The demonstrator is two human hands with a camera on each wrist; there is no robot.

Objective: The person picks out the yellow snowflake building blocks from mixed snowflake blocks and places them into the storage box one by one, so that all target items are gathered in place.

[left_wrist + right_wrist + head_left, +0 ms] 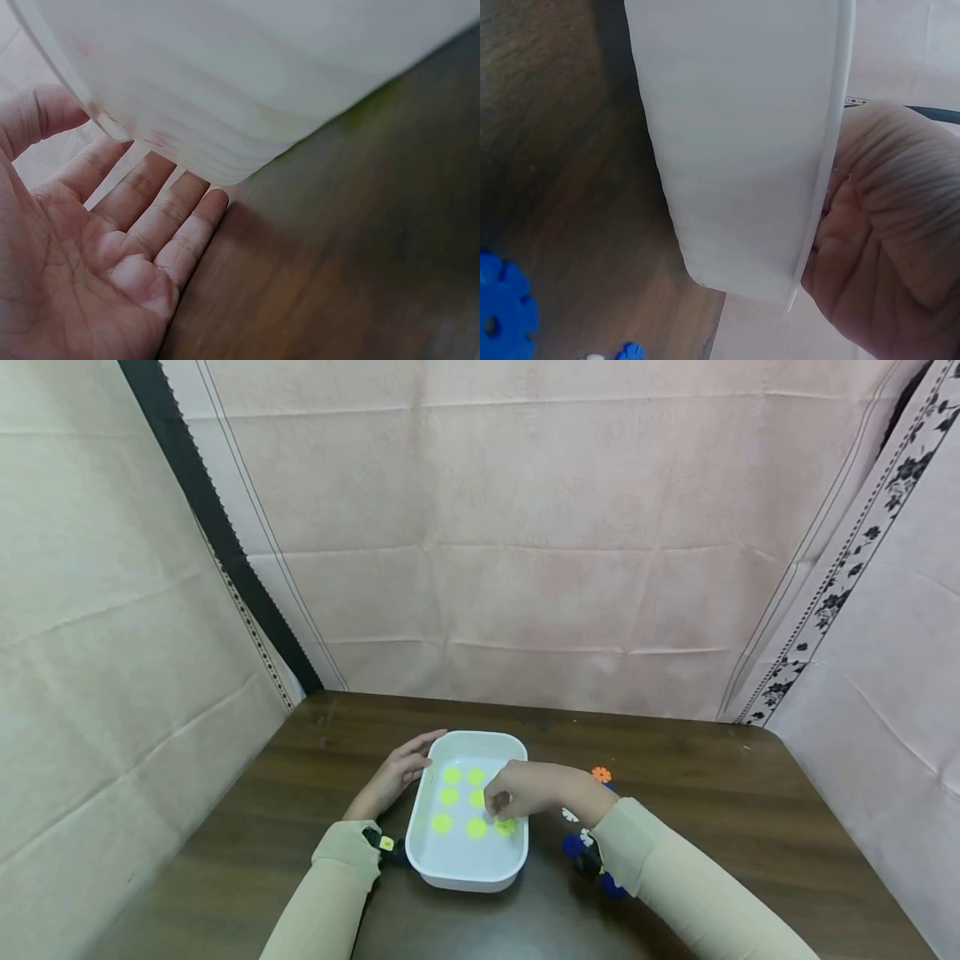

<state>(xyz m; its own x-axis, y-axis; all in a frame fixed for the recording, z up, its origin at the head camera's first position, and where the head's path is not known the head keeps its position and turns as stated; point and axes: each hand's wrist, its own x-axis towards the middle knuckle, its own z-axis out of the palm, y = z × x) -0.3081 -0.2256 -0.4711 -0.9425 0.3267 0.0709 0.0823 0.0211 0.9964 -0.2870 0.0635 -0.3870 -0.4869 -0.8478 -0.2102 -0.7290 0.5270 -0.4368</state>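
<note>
A white rectangular tray (471,875) sits on the table, with rows of yellow-green round spots (442,822) on its floor. My left hand (396,779) lies along the tray's far left side. In the left wrist view its fingers (154,202) are extended against the tray wall, the thumb near the rim. Over the right rim reaches my right hand (517,789), fingers bent down into the tray, fingertips close to the right-hand spots. From the right wrist the tray wall hides those fingertips, so whether they pinch anything cannot be told.
Right of the tray, partly under the right forearm, lie notched flower-shaped discs: an orange one (602,774), a white one (570,815) and several blue ones, one large blue disc (502,307) near the right wrist camera. Pale cloth (525,527) hangs behind the brown table (697,793).
</note>
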